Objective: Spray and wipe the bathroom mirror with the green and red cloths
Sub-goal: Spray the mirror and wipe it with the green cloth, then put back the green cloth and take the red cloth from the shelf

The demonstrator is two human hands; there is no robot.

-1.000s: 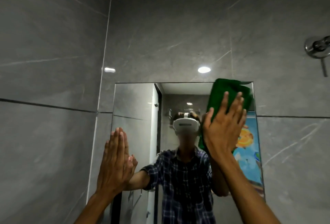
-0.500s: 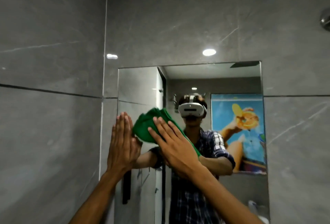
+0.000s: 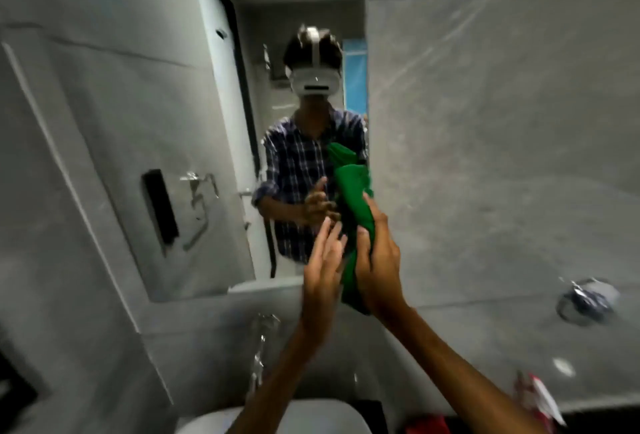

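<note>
The green cloth (image 3: pixel 356 201) hangs bunched in front of the lower right part of the bathroom mirror (image 3: pixel 194 156). My right hand (image 3: pixel 379 260) grips it around the middle. My left hand (image 3: pixel 323 260) is just to the left of the cloth with flat, spread fingers and holds nothing. Whether it touches the cloth is unclear. The mirror reflects a person in a checked shirt with both hands and the cloth. Something red (image 3: pixel 424 425), perhaps the red cloth, shows blurred at the bottom edge on the right.
A white basin (image 3: pixel 301 416) with a chrome tap (image 3: pixel 261 347) lies below the mirror. A chrome fitting (image 3: pixel 585 300) juts from the grey tiled wall on the right. A red and white object (image 3: pixel 540 397) stands at the lower right.
The view has tilted down and turned. My right hand has gone from pressing the cloth flat on the glass to gripping it bunched. My left hand has left the mirror's edge and come beside the cloth.
</note>
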